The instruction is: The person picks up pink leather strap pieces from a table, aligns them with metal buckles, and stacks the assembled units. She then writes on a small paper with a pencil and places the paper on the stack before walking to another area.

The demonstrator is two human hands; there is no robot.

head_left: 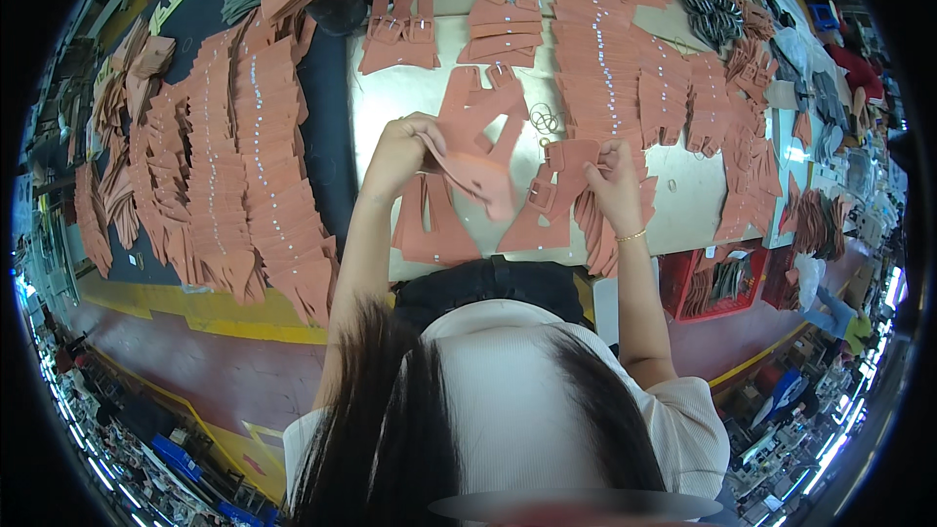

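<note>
Over the middle of the table, my left hand is closed on the edge of a salmon-coloured cut piece, which hangs tilted and slightly blurred. My right hand, with a thin bracelet at the wrist, pinches the upper corner of a salmon strap piece with covered buckles. Its lower part spreads toward the table's near edge. Beneath and beyond the left-hand piece lie more salmon strap pieces. Another cut piece rests near my waist.
Long overlapping rows of salmon pieces lie on the dark table at left and on the right side. Loose rings or bands sit mid-table. Buckled stacks stand farther back. A red crate is below the right edge.
</note>
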